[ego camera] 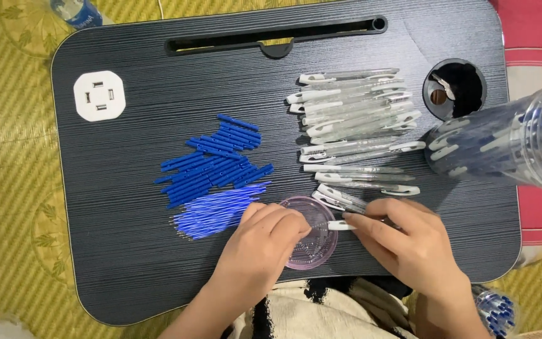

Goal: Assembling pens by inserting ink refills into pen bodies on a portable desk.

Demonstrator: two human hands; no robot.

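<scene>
We see lap bench (127, 251), dark, parts sorted in groups so each kind is within reach. Our left hand (260, 242) rests fingers bent over near edge of clear purple dish (312, 235), seemingly picking from it; what it pinches, we cannot tell. Our right hand (403, 235) closed narrow on clear pen barrel with white clip (340, 225), held level just right of dish. Blue caps (211, 163) and blue refills (217, 210) left; clear barrels (356, 119) far right. Clear jar of pens (509, 141) lying at right edge.
</scene>
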